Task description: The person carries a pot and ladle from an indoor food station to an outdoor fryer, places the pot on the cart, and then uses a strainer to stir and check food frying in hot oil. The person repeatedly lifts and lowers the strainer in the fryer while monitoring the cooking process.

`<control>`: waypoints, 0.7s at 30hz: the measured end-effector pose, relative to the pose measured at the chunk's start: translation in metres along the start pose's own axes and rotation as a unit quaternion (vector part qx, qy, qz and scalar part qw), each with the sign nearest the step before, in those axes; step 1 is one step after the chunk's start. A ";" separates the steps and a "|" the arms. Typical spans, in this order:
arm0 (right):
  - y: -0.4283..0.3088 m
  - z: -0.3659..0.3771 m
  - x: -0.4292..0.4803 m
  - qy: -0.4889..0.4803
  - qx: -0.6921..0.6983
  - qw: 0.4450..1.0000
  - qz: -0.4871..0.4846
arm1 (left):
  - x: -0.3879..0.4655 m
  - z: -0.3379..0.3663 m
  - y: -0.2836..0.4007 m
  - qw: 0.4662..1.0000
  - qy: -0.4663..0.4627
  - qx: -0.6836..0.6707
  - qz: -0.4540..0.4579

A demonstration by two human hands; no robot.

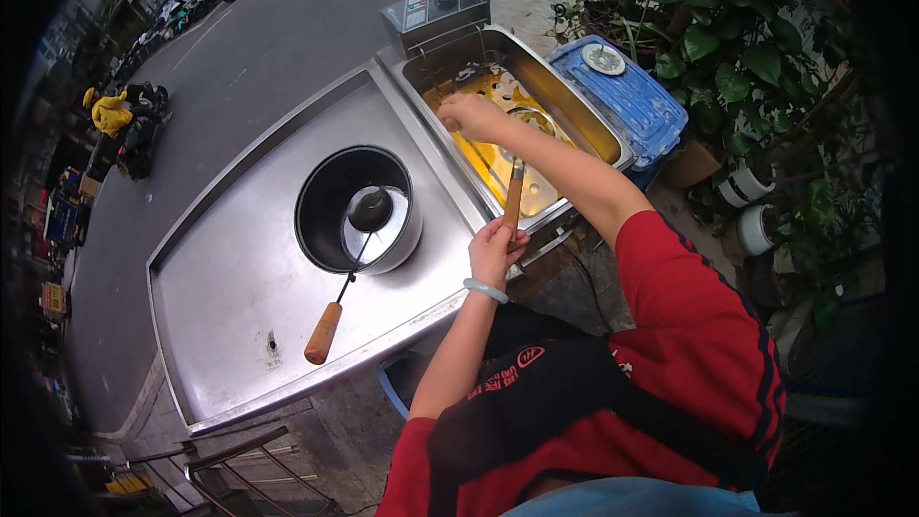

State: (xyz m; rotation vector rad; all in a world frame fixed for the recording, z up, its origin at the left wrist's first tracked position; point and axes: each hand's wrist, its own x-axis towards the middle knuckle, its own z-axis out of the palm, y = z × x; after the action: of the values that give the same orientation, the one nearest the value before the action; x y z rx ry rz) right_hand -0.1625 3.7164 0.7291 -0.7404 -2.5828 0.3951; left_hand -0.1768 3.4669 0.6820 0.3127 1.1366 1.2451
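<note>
My left hand point(497, 248), with a pale bangle at its wrist, grips the wooden handle point(512, 202) of a metal utensil that reaches into the fryer. A round metal rim point(540, 113) shows in the oil, but my right forearm hides how it joins the handle. My right hand point(474, 117) is curled above the fryer's left side; whether it holds anything is unclear. Yellow oil and a perforated plate are visible inside the steel deep fryer point(622, 158). Left of it, a dark-lined pot point(316, 219) contains a dark-bowled ladle point(370, 210), its wooden handle projecting over the rim.
The pot stands on a raised-edge steel counter point(237, 301). Behind the fryer is its control box point(439, 11). A blue plastic lid point(617, 97) carrying a white round object point(603, 59) lies right, near potted plants point(739, 72). A rider in yellow point(111, 113) is on the road.
</note>
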 end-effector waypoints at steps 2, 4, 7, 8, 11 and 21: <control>-0.008 0.000 -0.010 0.016 0.011 1.000 0.021 | 0.000 0.000 0.000 1.000 -0.001 -0.002 0.003; -0.019 0.003 -0.024 0.048 0.026 0.998 -0.011 | -0.001 0.000 -0.001 1.000 -0.001 -0.005 0.007; -0.027 0.000 -0.038 0.070 0.022 0.997 -0.017 | -0.001 0.000 -0.001 1.000 -0.002 -0.004 0.009; -0.029 -0.001 -0.042 0.075 0.019 0.997 -0.014 | -0.001 0.001 -0.001 1.000 -0.003 -0.003 0.008; -0.021 -0.009 -0.041 0.078 0.000 0.997 0.026 | -0.001 0.001 0.000 1.000 -0.002 -0.002 0.007; 0.052 -0.049 -0.074 0.188 0.056 0.977 0.079 | -0.001 0.000 0.000 1.000 0.004 -0.010 0.013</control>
State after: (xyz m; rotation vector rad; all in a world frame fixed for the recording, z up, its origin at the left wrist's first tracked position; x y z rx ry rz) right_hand -0.0604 3.7253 0.7290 -0.8880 -2.1401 0.4026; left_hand -0.1768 3.4656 0.6821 0.3075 1.1293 1.2815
